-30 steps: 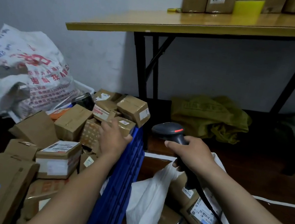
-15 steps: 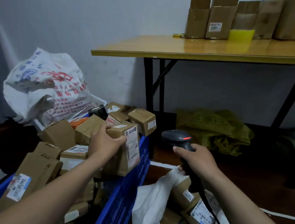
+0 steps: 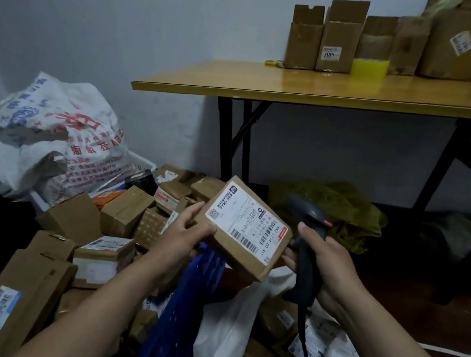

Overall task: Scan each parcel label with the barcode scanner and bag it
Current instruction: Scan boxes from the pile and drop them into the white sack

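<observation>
My left hand point(image 3: 182, 233) grips a brown cardboard parcel point(image 3: 243, 229) by its left edge, holding it in the air with the white shipping label facing up. My right hand point(image 3: 327, 260) grips the dark barcode scanner point(image 3: 306, 248) by its handle, just right of the parcel, its head with a red mark near the parcel's far right corner. Its cable hangs down over the white bag point(image 3: 224, 334), which lies open below and holds several labelled parcels. A blue crate point(image 3: 175, 336) at the left is heaped with several more cardboard parcels.
A wooden folding table point(image 3: 316, 91) with black legs stands behind, carrying cardboard boxes and a yellow item. A printed white sack point(image 3: 52, 137) bulges at the back left. A green cloth bag point(image 3: 344, 212) lies under the table on the dark floor.
My left hand has lifted the parcel out of the crate and carried it right, turning its label upward beside the scanner. The camera has tilted up, showing more of the table.
</observation>
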